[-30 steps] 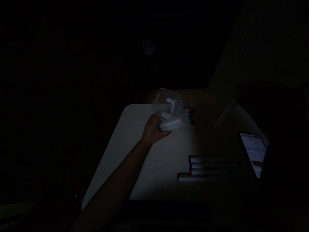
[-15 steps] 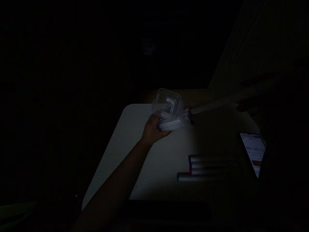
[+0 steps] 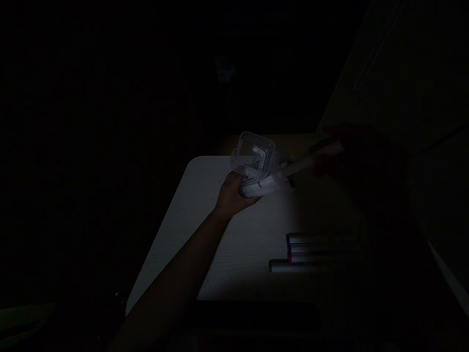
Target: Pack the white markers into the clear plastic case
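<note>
Clear plastic case (image 3: pixel 256 168) is gripped at frame centre by the left hand (image 3: pixel 229 198) fingers. Over it, a white marker (image 3: pixel 301 165) is held by the dim right hand (image 3: pixel 357 164) fingers; insertion is judged in hand, straight alignment called for. Four markers (image 3: pixel 308 239) are noted lower right.
</note>
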{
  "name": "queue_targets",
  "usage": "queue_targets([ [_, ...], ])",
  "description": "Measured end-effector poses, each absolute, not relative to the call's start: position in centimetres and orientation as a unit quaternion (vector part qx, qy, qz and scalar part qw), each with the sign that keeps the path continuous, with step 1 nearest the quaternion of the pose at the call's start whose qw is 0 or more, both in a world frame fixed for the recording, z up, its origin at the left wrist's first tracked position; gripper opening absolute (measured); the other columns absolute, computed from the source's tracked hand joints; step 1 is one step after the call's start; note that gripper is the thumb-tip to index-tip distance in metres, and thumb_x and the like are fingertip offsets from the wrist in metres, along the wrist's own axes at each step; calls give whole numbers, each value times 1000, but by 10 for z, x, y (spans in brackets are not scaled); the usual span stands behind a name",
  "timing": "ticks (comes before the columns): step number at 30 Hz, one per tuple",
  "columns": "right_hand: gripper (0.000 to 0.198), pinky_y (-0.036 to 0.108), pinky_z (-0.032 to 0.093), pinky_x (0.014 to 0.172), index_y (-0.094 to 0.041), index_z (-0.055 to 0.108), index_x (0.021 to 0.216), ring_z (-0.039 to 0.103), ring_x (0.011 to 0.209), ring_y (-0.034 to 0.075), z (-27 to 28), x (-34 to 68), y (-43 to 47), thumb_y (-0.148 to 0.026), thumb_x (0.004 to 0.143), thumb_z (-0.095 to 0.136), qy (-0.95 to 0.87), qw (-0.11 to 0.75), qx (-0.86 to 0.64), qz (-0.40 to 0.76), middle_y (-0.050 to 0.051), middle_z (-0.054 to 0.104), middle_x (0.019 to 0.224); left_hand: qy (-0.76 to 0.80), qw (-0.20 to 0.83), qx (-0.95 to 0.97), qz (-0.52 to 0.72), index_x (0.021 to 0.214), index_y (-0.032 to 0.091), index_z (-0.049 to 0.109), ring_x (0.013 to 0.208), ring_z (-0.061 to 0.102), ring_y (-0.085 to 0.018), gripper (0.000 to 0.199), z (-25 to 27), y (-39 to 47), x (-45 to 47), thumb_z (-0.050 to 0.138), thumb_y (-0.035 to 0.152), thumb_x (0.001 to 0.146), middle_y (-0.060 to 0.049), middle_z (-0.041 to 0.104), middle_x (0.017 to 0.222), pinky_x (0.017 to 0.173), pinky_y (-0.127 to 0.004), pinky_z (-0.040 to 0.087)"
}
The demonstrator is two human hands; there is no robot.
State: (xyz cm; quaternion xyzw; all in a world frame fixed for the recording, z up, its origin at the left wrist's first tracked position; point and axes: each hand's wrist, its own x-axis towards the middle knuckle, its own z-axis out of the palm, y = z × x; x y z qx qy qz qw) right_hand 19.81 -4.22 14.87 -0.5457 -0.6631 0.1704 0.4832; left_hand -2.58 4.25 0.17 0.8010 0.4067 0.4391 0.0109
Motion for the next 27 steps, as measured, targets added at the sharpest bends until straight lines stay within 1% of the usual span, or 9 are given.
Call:
queue_targets([
  [2, 44, 18, 53, 66, -14, 55, 118, 61, 72, 7, 149, 195, -44, -18, 75, 64, -638, 499, -558, 182, 5, 65, 98, 402, 11, 803, 440, 115, 20, 50, 106, 60, -26, 69, 1, 43, -26, 79, 40, 57, -9, 62, 112, 87, -39, 51],
  [4, 45, 18, 52, 67, -14, 56, 117, 61, 72, 6, 148, 193, -44, -14, 73, 65, -633, 494, -569, 179, 4, 65, 96, 400, 12, 804, 440, 115, 20, 50, 105, 60, -26, 68, 0, 43, -26, 80, 40, 56, -9, 62, 111, 87, -39, 52],
  [7, 45, 22, 52, 71, -15, 57, 117, 61, 75, 9, 145, 193, -41, -16, 73, 65, -647, 480, -571, 159, 4, 65, 96, 405, 10, 801, 441, 114, 21, 50, 103, 60, -26, 69, -2, 44, -26, 80, 41, 55, -8, 62, 109, 85, -41, 52],
  [10, 41, 26, 52, 73, -16, 59, 114, 61, 78, 11, 140, 196, -38, -19, 73, 65, -657, 479, -564, 145, 4, 65, 95, 412, 5, 799, 437, 112, 21, 51, 102, 61, -26, 68, -3, 44, -27, 81, 41, 54, -8, 62, 108, 85, -41, 52],
  [14, 36, 23, 52, 70, -16, 61, 108, 60, 73, 9, 133, 200, -30, -19, 73, 64, -662, 480, -551, 164, 3, 65, 89, 416, 11, 799, 435, 113, 19, 51, 105, 60, -27, 70, -6, 44, -27, 81, 42, 54, -9, 61, 110, 87, -40, 51],
  [17, 30, 25, 52, 69, -17, 64, 102, 60, 72, 10, 130, 203, -26, -24, 73, 64, -673, 461, -559, 145, 2, 64, 83, 413, 15, 800, 436, 113, 17, 51, 106, 59, -27, 70, -7, 44, -26, 80, 42, 54, -10, 61, 110, 89, -40, 51],
  [23, 26, 24, 51, 67, -19, 64, 98, 61, 77, 12, 130, 203, -29, -23, 73, 64, -685, 455, -558, 115, 1, 64, 87, 417, 19, 797, 436, 110, 16, 52, 105, 60, -27, 67, -8, 44, -25, 79, 43, 55, -10, 62, 108, 89, -40, 50],
  [27, 21, 20, 47, 65, -17, 64, 94, 60, 77, 9, 131, 198, -33, -18, 73, 64, -681, 469, -548, 127, 1, 65, 90, 409, 23, 802, 434, 110, 17, 52, 105, 59, -27, 66, -8, 44, -25, 79, 43, 56, -10, 62, 108, 89, -40, 50],
])
